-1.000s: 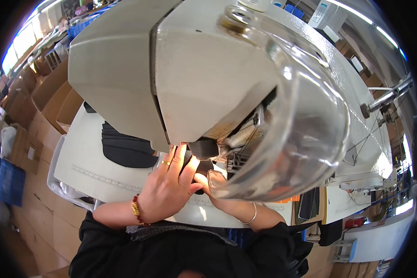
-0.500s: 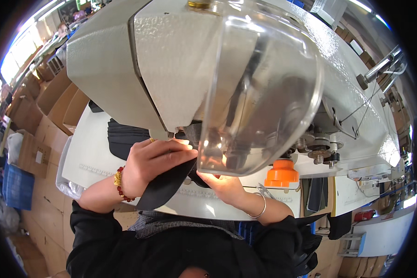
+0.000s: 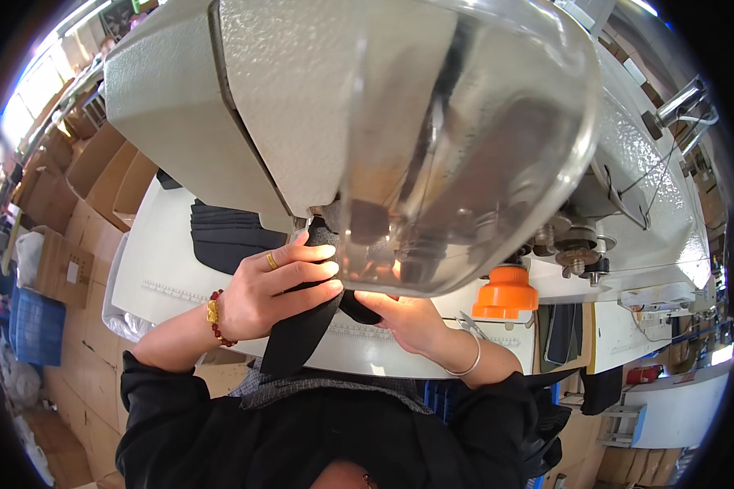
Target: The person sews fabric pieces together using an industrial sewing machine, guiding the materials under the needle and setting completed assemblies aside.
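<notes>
There's passing room over the tabletop (image 3: 156,253) left of the fabric stack (image 3: 230,242); machine head (image 3: 289,102) and clear shield (image 3: 473,196) bar passage beyond the left hand (image 3: 261,297)

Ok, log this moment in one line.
left hand: on black fabric | right hand: touching black fabric | black stack: left, on white table

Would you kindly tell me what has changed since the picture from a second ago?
The left hand has turned: its fingers pointed forward and now point rightward across the black cloth, a flap of which now shows below that hand. The right hand remains beside the cloth, and the stack of black pieces still lies to the left.
</notes>
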The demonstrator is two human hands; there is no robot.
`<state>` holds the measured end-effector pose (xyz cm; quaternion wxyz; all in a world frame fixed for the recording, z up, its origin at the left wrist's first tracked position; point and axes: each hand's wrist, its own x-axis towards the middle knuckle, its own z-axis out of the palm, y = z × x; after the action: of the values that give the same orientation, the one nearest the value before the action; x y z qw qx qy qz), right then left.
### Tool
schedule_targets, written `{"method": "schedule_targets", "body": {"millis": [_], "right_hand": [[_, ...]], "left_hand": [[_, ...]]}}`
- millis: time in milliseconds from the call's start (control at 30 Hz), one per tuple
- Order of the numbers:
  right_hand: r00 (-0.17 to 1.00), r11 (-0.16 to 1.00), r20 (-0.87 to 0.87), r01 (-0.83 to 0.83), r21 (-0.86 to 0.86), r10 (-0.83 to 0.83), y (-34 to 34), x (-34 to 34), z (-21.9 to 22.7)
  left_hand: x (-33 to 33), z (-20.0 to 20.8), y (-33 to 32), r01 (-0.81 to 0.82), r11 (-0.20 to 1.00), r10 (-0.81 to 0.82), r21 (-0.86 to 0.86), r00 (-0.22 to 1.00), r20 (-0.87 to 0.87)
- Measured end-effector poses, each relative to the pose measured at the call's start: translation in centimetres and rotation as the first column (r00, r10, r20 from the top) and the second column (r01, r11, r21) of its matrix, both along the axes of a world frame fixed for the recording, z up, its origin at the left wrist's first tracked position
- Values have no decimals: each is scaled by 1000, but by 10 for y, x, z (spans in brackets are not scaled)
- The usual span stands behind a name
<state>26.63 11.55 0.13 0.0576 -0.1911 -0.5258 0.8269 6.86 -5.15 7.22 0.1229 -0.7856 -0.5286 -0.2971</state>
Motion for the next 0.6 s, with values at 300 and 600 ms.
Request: {"method": "schedule_targets", "body": {"millis": [300,600], "right_hand": [[979,959,180,40,282,-94,-10,-7,12],[987,910,93,86,404,-135,-27,-7,10]], "left_hand": [[2,-3,5,-10,996,22,85,991,-132],[11,5,2,-69,995,91,74,935,-344]]}}
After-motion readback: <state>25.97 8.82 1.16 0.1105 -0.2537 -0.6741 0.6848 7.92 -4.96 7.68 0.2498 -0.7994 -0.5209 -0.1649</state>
